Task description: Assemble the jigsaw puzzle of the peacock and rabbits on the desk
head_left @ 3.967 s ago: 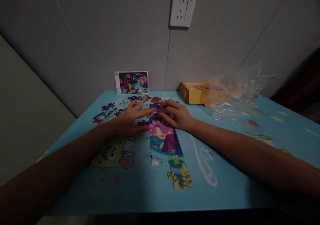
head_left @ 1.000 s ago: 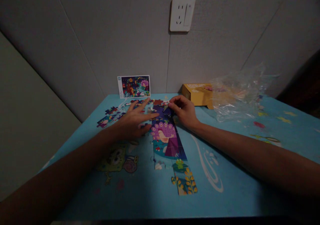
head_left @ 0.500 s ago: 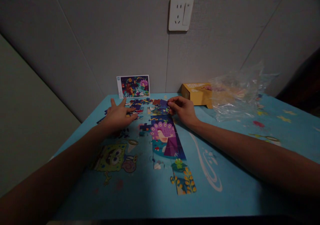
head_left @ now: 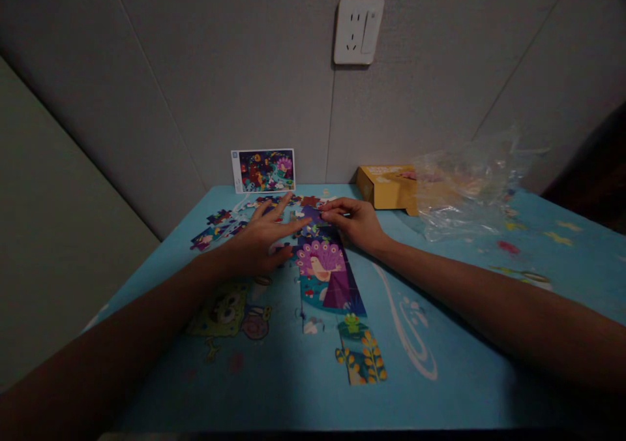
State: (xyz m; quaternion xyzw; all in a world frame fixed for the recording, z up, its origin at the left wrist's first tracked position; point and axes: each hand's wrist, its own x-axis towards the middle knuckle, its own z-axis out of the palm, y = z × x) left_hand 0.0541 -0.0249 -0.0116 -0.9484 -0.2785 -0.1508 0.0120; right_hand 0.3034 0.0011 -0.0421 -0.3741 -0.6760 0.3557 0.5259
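A partly joined jigsaw strip [head_left: 320,274] with a pink peacock lies on the blue table. At its far end, my right hand [head_left: 355,222] pinches a purple-blue puzzle piece [head_left: 312,216] between thumb and fingers. My left hand [head_left: 261,242] hovers just left of the strip, fingers spread, holding nothing; it partly covers the pieces under it. Loose puzzle pieces [head_left: 208,235] lie beyond and left of that hand. A frog-and-leaves section [head_left: 364,356] joins the strip's near end.
A picture card [head_left: 267,170] leans on the wall behind the pieces. A yellow box [head_left: 388,190] stands at the back, right of centre, with a crumpled clear plastic bag [head_left: 462,196] against it. The blue table [head_left: 303,395] has printed cartoon figures. A socket [head_left: 359,30] is on the wall.
My left hand has moved right and nearer, towards the strip, uncovering pieces at the left. The piece in my right hand has shifted slightly towards the strip. The view has tilted a little.
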